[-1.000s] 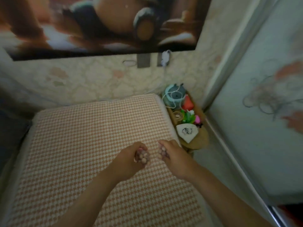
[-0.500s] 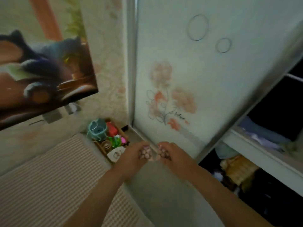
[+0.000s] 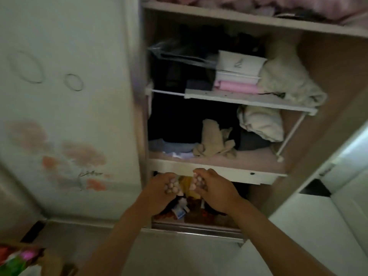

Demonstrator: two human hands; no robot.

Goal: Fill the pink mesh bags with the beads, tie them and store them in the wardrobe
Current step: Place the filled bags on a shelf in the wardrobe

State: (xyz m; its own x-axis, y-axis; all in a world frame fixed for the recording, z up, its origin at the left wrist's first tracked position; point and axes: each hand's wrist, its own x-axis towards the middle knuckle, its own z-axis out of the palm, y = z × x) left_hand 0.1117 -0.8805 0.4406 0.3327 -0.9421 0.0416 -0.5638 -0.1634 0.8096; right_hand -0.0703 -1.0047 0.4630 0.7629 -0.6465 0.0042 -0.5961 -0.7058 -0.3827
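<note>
The head view — the only one — looks into an open wardrobe (image 3: 229,108) with both hands raised in front of the lip of its lower shelf (image 3: 229,172). The left hand (image 3: 161,191) is curled closed around a filled pink mesh bag (image 3: 172,187); a cluster of pale round beads bulges out between its fingers. The right hand (image 3: 214,191) is closed in the same way on a second bead bag (image 3: 196,181), of which only a few beads show past the fingertips. The two hands are near each other but apart, with the cluttered bottom compartment (image 3: 191,208) showing in the gap. Whether the bag mouths are tied cannot be told; motion blur softens the detail.

Judging by how they sit in the palm, these bags should be light and lumpy — a soft net skin over hard, smooth beads that shift under pressure. The mesh itself gives some friction, but the contents roll, so a loose grip lets the bundle sag and change shape. The safest hold is probably at the gathered neck just below the knot, or a full cupping grip around the body as now. An untied or slack mouth would likely spill beads into the clothes.

The shelf above the hands holds folded fabric (image 3: 215,142) with some bare board at its front, which looks like a workable spot to set them down.
</note>
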